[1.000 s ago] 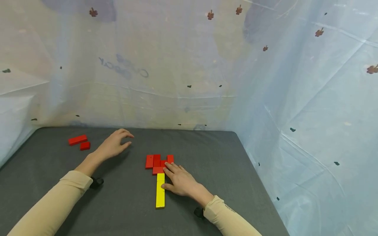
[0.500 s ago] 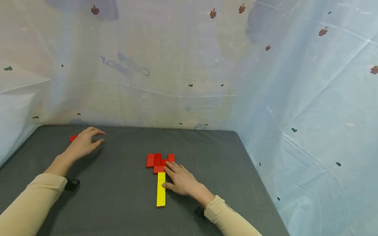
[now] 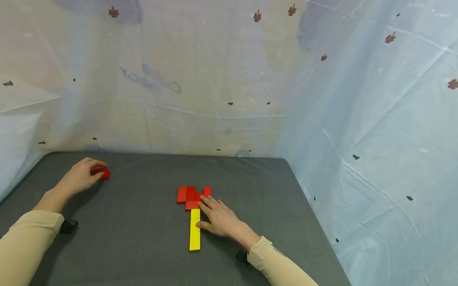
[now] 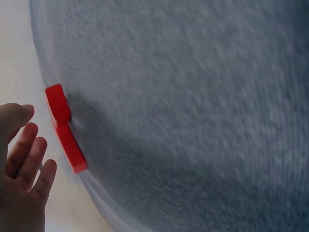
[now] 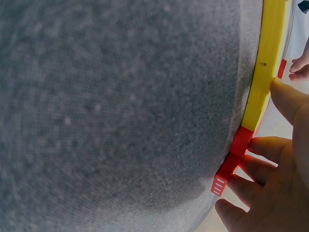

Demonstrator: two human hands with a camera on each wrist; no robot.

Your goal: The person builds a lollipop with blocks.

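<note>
At the far left of the table, my left hand (image 3: 79, 174) is over two loose red blocks, a small one (image 3: 106, 175) and a longer one (image 3: 97, 170) partly hidden by the fingers. The left wrist view shows its thumb and fingers spread, with the red blocks (image 4: 71, 147) just beyond the fingertips. My right hand (image 3: 221, 219) lies with fingers extended on a flat figure near the middle. Its fingertips touch the red blocks (image 3: 191, 194), partly covering them, and the thumb rests at the edge of the yellow strip (image 3: 195, 236), which has a seam near its top.
A dark grey cloth (image 3: 143, 246) covers the table. Pale plastic sheeting (image 3: 200, 79) with leaf prints hangs behind it and along the right side. A black strap unit (image 3: 68, 226) sits at the left wrist, another (image 3: 241, 257) at the right.
My left hand has moved left, from the back middle-left of the table to the two loose red blocks. The right hand and the red and yellow figure have stayed in place.
</note>
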